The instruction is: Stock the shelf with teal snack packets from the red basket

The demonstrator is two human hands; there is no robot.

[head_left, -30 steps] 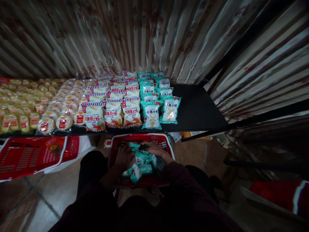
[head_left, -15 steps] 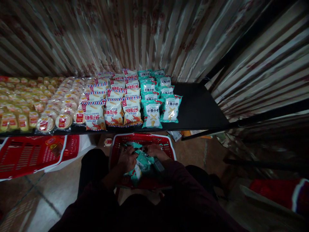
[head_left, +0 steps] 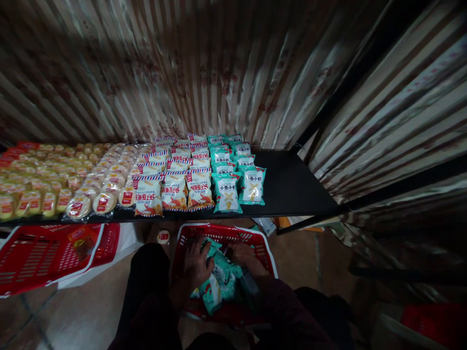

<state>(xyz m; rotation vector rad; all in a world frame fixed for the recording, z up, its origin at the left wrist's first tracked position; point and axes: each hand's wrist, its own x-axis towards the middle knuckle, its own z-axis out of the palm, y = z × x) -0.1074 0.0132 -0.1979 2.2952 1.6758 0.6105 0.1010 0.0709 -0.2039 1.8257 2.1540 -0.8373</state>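
Note:
Between my knees stands a red shopping basket (head_left: 273, 253) with a white rim, holding several teal snack bags (head_left: 216, 288) in a loose heap. My left hand (head_left: 197, 264) is at the heap's left side, its fingers spread and slightly blurred, close to the bags. On the right side of the heap, my right hand (head_left: 245, 256) has its fingers curled down against a teal bag; the fingertips are partly hidden. A dark, boxy object (head_left: 250, 287) shows by my right wrist, too dim to name.
Above the basket's far side runs a black shelf (head_left: 292, 182). Rows of teal bags (head_left: 228, 192), white-and-orange bags (head_left: 174, 190), round wrapped cakes (head_left: 105, 202) and yellow cakes (head_left: 49, 201) stand on it. Another red basket (head_left: 36, 262) is at left. A round packet (head_left: 163, 236) lies on the floor.
The view has tilted, so shelf and basket sit lower in the picture. My left hand has loosened from the bags and its fingers have spread. My right hand stays at the heap.

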